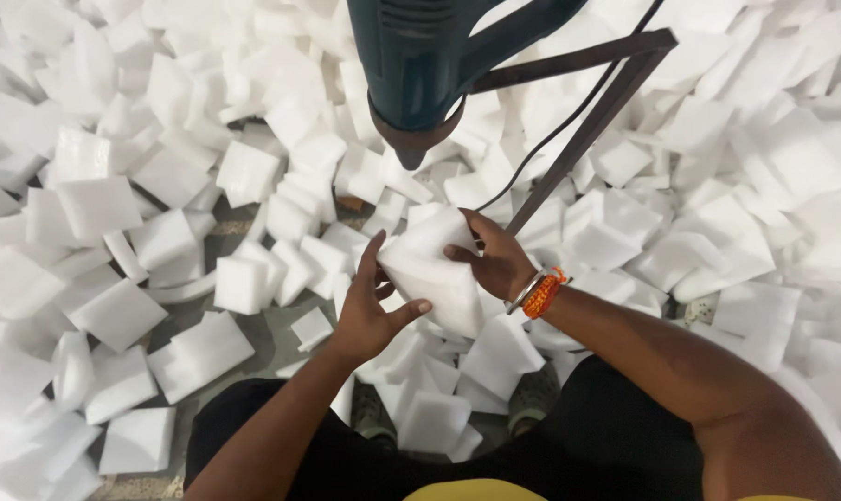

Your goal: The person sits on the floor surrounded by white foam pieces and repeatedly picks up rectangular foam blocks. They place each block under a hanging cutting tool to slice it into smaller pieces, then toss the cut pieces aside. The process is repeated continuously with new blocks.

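Both of my hands hold one white foam piece (431, 269) at the middle of the view. My left hand (369, 311) grips its near left side, thumb across the lower edge. My right hand (496, 260) grips its far right side; that wrist wears an orange thread and metal bangles. A dark green heat gun (420, 65) hangs nozzle-down on a brown metal stand (587, 121), directly above and beyond the foam piece, with a gap between nozzle and foam.
Several white foam squares (114, 213) cover the floor all around in loose heaps. A black cable (569, 116) runs down from the heat gun. My knees in black trousers and my sandalled feet (532, 394) are at the bottom.
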